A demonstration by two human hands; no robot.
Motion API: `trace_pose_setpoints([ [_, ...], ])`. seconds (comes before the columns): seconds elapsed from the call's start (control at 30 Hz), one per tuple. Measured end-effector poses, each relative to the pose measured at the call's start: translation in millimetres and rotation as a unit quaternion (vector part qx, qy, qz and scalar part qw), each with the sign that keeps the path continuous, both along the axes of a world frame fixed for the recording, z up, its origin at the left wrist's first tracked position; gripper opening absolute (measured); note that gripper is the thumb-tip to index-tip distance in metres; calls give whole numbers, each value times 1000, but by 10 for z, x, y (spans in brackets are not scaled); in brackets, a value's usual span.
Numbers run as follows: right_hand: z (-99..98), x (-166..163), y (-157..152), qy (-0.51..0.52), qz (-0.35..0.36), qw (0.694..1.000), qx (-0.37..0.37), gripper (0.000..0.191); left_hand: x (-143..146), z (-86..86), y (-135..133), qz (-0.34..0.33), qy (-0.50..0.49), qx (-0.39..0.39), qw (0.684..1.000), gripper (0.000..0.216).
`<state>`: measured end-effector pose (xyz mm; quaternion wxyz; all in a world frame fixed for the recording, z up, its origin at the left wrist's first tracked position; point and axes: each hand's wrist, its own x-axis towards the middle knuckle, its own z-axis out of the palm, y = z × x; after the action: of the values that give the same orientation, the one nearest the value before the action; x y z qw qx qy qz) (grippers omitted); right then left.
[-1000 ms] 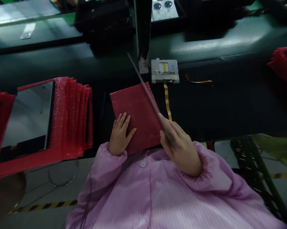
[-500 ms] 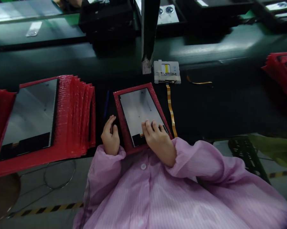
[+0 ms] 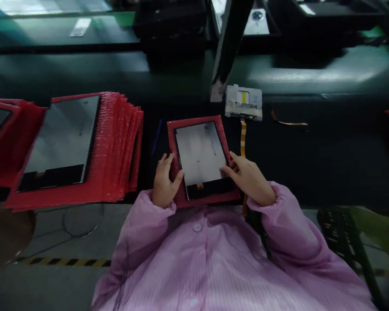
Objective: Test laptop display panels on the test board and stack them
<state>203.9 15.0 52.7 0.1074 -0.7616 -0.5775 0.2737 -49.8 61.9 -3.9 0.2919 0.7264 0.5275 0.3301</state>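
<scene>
A dark counter (image 3: pixel 336 164) runs across the middle of the frame, with a green post (image 3: pixel 229 43) slanting down from the top and striped tape (image 3: pixel 64 262) on the floor at lower left. At the centre of the frame a flat grey panel (image 3: pixel 199 155) with a black lower band lies on a red padded sleeve (image 3: pixel 173 138), red showing on all four sides.

The left hand (image 3: pixel 165 183) rests at the sleeve's left edge, fingers loosely spread and thumb well apart, gripping nothing. The right hand (image 3: pixel 249 175) is at the opposite side, its thumb over the panel's right edge and its fingers curled by the sleeve's border; the gap between them is narrow, but whether they pinch anything I cannot tell.

The step in hand looks like steadying or lining up the panel on its sleeve. A next move from here would seem to call for an even hold on both edges, with little pressure on the flat face. Care also seems due at the right, where a ribbon cable (image 3: pixel 243 138) passes close to the right hand.
</scene>
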Motion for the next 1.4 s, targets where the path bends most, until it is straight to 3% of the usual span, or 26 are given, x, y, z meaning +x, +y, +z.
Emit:
trace_pose_setpoints([
  [0.13,-63,105,109,211,-51,974,-62,69,-6,48,6,-27,-108,-86,990,63],
  [0.27,-32,118,234,316,-65,941,-106,71,-29,100,20,-53,-202,-123,970,63],
  [0.37,-14,78,332,331,-77,931,-135,61,-51,107,42,-57,-310,-147,938,72],
  [0.5,-36,46,446,316,-67,932,-165,49,-45,112,59,10,-427,-169,888,91],
  [0.63,-58,45,518,322,-53,928,-177,52,45,248,39,56,-475,-217,851,101],
  [0.73,-70,59,527,343,-48,922,-176,62,134,427,16,30,-473,-276,836,90],
  [0.93,-100,150,487,386,-40,903,-184,81,240,667,-26,-18,-426,-335,840,86],
  [1.17,-28,178,437,426,-29,891,-156,92,167,858,-143,18,-409,-272,871,75],
  [1.3,-50,172,413,444,-15,886,-132,88,-137,1222,-174,93,-376,-199,900,64],
  [1.4,-85,177,417,438,-3,888,-140,91,-446,1611,-82,173,-353,-213,895,59],
])
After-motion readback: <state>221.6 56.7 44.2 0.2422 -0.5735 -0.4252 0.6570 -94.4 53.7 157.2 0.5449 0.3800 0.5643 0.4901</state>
